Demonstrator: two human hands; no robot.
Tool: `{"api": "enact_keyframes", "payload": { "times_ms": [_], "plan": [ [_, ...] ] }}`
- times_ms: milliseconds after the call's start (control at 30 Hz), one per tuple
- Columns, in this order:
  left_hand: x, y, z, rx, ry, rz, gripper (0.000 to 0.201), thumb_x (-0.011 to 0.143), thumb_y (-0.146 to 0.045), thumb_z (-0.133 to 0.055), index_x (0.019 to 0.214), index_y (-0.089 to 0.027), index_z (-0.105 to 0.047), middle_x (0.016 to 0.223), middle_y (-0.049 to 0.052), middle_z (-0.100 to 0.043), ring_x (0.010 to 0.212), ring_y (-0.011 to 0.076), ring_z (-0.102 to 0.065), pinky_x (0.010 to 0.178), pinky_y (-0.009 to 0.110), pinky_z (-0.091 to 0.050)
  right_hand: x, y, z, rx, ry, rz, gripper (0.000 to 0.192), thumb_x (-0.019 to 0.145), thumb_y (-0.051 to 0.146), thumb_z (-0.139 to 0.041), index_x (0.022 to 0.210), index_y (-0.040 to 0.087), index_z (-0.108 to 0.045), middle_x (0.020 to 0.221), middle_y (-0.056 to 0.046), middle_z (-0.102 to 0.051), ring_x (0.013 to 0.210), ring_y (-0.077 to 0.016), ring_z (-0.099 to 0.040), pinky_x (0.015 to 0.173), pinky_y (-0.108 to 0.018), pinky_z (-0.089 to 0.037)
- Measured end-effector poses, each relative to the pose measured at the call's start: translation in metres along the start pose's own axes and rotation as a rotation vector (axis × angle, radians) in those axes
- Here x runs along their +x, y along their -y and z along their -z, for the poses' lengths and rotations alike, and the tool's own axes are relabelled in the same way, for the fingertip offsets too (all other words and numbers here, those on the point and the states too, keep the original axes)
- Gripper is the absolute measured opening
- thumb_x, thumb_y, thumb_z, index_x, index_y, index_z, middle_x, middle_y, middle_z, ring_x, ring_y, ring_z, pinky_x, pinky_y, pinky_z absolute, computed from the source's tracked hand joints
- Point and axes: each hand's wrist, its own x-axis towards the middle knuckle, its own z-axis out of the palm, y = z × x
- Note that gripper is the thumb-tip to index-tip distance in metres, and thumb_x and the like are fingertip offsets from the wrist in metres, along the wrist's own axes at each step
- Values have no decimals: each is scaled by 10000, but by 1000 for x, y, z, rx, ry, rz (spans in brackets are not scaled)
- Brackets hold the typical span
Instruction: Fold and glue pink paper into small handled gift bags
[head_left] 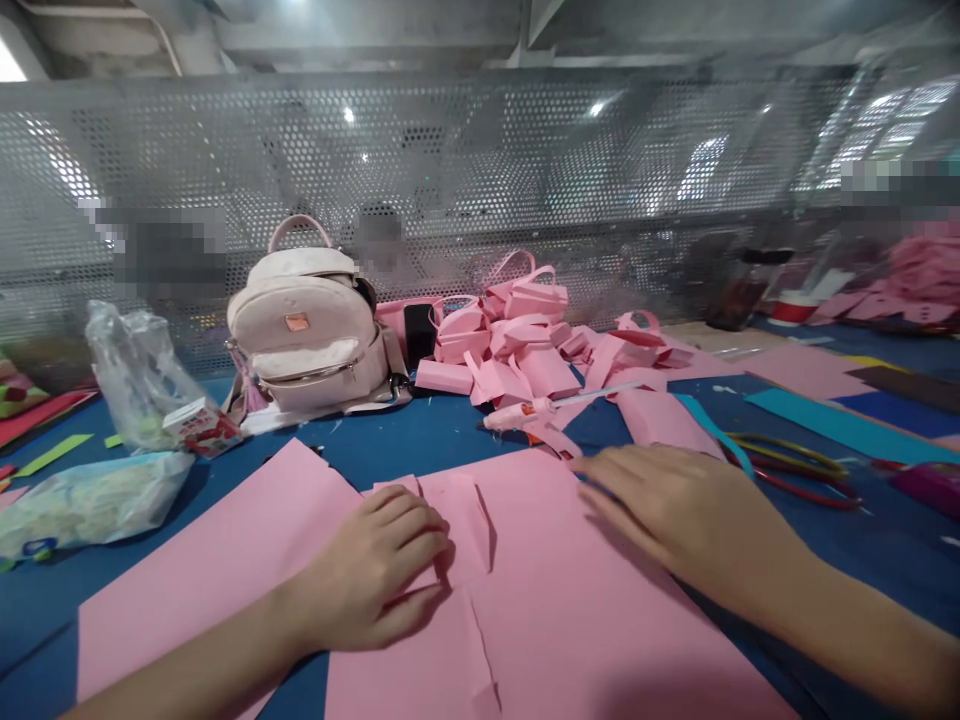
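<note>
Left hand (386, 565), half-curled (hold unclear), lay atop large pink paper sheet (581, 590); right hand (667, 505), fingers outstretched, overlapped sheet's right edge.

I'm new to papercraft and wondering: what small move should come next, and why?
Perhaps close the right hand on the glue gun: its handle lies right by those fingertips, the hand appears to hold nothing, and the left hand rests on pink paper.
</note>
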Motion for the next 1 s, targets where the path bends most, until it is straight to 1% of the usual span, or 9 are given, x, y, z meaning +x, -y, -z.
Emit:
{"api": "enact_keyframes", "payload": {
  "times_ms": [33,100,200,300,433,633,733,867,1000],
  "plan": [
    [0,-1,0,2,-3,-7,192,927,-256,-512,1071,-187,-618,1038,91,-702,972,228,-639,915,396,-476,-1,13,4,58,44,125,370,1030,282,-376,1015,191,-734,961,-115,-770,842,-255,-691,770,-363,-473],
    [1,-2,1,10,-8,-19,199,934,-245,-504,1084,-181,-619,1047,94,-706,982,232,-640,913,397,-471,0,38,6,254,219,257,323,1044,323,-421,1039,202,-720,946,-69,-764,826,-211,-678,733,-314,-459],
    [0,-4,0,10,-19,-1,172,941,-223,-518,1071,-182,-623,1056,83,-714,995,227,-639,916,393,-461,8,66,-6,453,348,317,231,992,355,-571,1068,188,-711,1000,-56,-754,917,-210,-667,777,-296,-453],
    [-2,-5,-2,-11,-47,37,140,937,-202,-534,1041,-190,-627,1049,69,-721,977,222,-633,915,398,-453,17,77,-26,631,443,345,148,929,307,-658,995,188,-718,935,-17,-745,937,-182,-669,787,-252,-456],
    [-3,-5,-2,-42,-70,40,135,926,-182,-539,1026,-186,-631,1043,71,-725,960,223,-622,914,410,-451,32,74,-38,702,506,308,70,894,238,-713,853,189,-743,849,14,-727,860,-144,-664,750,-212,-449],
    [0,-2,1,-70,-149,-3,207,913,-120,-505,1063,-151,-644,999,84,-734,903,214,-612,864,401,-461,55,58,-32,620,439,208,85,902,154,-678,882,185,-755,848,-8,-730,874,-168,-652,760,-241,-435],
    [0,0,0,-78,-209,-27,229,896,-110,-503,1071,-123,-649,970,97,-732,881,220,-601,845,408,-460,58,55,-35,685,467,293,66,912,224,-684,906,188,-740,867,-7,-732,872,-162,-656,755,-238,-433],
    [0,4,0,-87,-242,-27,233,869,-101,-521,1059,-103,-658,938,102,-725,864,226,-582,837,417,-455,52,53,-46,778,468,472,204,874,336,-747,1002,184,-702,927,-8,-736,935,-164,-669,800,-237,-430],
    [0,5,2,-84,-244,-53,269,843,-87,-514,1064,-82,-667,958,112,-728,874,230,-574,852,416,-448,48,53,-51,776,472,504,105,941,259,-680,870,185,-704,856,9,-719,881,-139,-647,804,-219,-436]
  ]
}}
